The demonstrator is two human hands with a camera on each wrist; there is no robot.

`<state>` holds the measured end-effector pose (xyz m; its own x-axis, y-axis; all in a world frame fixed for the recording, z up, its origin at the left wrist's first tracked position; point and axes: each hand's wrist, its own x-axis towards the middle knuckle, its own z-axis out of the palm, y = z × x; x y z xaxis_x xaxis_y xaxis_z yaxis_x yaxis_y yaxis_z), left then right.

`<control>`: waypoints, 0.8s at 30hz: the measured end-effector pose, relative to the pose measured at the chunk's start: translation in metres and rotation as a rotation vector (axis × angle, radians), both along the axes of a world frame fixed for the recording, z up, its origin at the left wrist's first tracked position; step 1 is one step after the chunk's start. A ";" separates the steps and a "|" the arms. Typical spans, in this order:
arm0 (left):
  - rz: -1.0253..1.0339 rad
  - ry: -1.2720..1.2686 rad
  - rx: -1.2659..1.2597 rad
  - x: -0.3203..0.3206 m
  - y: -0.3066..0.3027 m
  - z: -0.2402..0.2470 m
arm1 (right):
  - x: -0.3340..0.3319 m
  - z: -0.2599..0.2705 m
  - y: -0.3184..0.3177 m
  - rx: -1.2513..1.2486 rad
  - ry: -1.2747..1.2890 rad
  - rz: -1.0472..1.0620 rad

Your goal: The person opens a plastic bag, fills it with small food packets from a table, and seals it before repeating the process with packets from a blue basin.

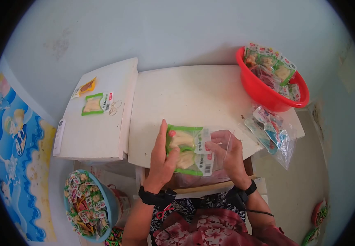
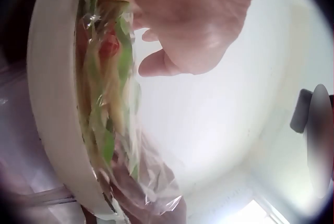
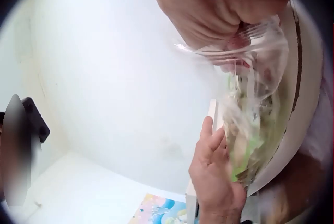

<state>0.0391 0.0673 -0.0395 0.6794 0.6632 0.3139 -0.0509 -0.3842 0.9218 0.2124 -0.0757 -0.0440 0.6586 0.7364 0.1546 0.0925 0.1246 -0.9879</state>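
Observation:
Two green-bordered food packets (image 1: 184, 139) with pale contents lie one above the other in a clear plastic bag (image 3: 271, 62), over the table's front edge. My left hand (image 1: 164, 158) holds their left side, its thumb across the front and a finger pointing up past the edge. At the right side, my right hand (image 1: 230, 156) pinches the bag and the packets' white printed ends between thumb and fingers. Loose film bunches below that hand in the right wrist view. The left wrist view shows the packets edge-on beneath my left hand (image 2: 182, 20).
A red basin (image 1: 263, 92) of packets stands at the back right, with a clear bag of blue packs (image 1: 271, 131) before it. One green packet (image 1: 92, 104) and a yellow packet (image 1: 88, 86) lie on the left cabinet top. A blue basin (image 1: 114, 205) full of packets sits below.

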 end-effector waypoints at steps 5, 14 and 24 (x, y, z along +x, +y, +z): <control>-0.013 -0.009 0.064 0.003 -0.005 0.004 | -0.009 0.005 0.011 -0.010 0.137 -0.019; 0.091 0.138 0.278 -0.004 -0.001 0.000 | 0.004 -0.012 -0.010 -0.072 -0.179 -0.145; 0.360 0.238 0.804 -0.056 0.048 0.100 | -0.012 -0.007 -0.067 0.094 0.037 -0.387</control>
